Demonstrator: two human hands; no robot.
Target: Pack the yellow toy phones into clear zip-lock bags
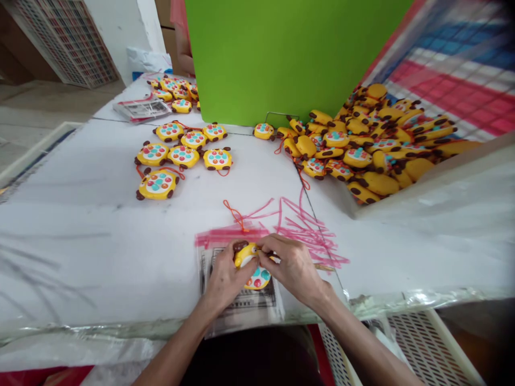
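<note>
With our left hand, we hold 1 yellow toy, buttons facing up, near the worktop's front edge. Our right hand's fingertips gather at the toy's 1 o'clock side; we cannot tell whether that grip is closed on anything. Under the toy we see a clear bag with a pink strip, and at 12 o'clock, an orange cord loop. Farther off, 7 similar toys lie at 11 o'clock, and a large heap at 1 o'clock. Beyond, a green board stands at 12 o'clock.
</note>
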